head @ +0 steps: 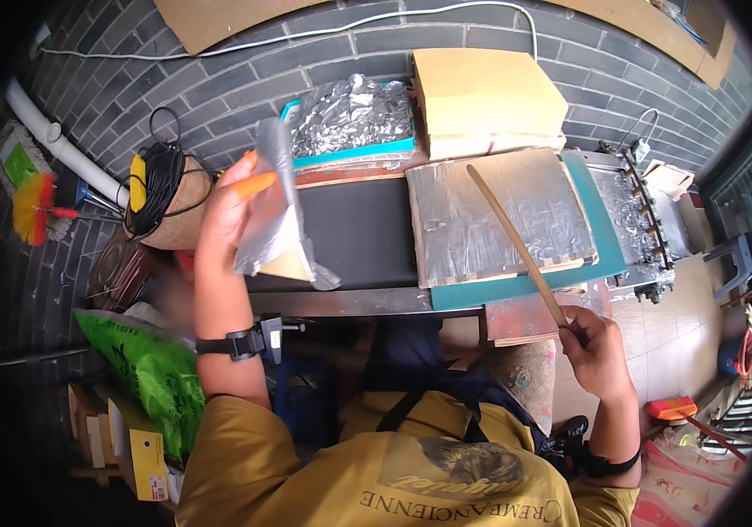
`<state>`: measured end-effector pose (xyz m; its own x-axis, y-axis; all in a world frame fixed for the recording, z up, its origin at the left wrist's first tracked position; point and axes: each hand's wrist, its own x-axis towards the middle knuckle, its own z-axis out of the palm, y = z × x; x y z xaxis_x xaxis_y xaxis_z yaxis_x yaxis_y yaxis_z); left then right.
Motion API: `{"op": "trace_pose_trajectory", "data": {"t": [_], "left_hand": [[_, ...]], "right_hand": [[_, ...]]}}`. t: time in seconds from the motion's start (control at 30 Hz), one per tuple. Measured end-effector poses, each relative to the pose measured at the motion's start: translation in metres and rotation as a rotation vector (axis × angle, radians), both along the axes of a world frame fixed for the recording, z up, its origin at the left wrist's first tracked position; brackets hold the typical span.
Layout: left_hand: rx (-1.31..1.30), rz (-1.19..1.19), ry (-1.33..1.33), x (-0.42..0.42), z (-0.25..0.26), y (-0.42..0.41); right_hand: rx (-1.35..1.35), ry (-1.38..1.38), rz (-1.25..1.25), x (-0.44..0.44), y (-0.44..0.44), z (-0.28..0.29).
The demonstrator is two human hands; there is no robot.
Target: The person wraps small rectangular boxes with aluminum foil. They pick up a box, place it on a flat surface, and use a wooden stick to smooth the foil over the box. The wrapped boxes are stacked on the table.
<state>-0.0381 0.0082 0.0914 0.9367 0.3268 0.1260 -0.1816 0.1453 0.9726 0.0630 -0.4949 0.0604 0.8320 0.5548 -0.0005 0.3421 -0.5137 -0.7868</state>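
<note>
My left hand [234,197], with orange covers on some fingers, holds up a thin silvery sheet [274,217] backed by pale paper, above the left part of the black work surface [356,230]. In my right hand [590,346] is the lower end of a long thin wooden stick [517,244]. The stick slants up to the left over a board wrapped in wrinkled silvery film [494,217]. That board lies on a green ribbed mat [461,296]. Behind it stands a stack of yellowish paper sheets [488,92]. A blue-rimmed tray [349,151] holds crumpled silvery foil [349,115].
A grey brick wall [376,43] runs behind the bench. Coiled black cable [162,191] rests on a round container [181,221] at left. A green plastic bag [152,375] is below. A metal frame with bolts [646,217] is at the bench's right end.
</note>
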Motion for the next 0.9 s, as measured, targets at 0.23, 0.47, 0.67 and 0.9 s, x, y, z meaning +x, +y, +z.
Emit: {"op": "trace_pose_trajectory", "data": {"t": [0.23, 0.47, 0.67, 0.9], "left_hand": [[-0.062, -0.010, -0.183, 0.074, 0.058, -0.092], [-0.265, 0.103, -0.319, 0.057, 0.040, -0.105], [-0.296, 0.156, -0.063, 0.041, -0.038, -0.121], [-0.079, 0.231, 0.266, 0.027, -0.093, -0.138]], "right_hand": [[-0.030, -0.061, 0.066, -0.014, 0.005, 0.024], [-0.026, -0.084, -0.082, -0.035, -0.031, 0.043], [-0.051, -0.089, -0.184, -0.047, -0.062, 0.037], [-0.046, -0.059, -0.128, -0.059, -0.070, 0.017]]}}
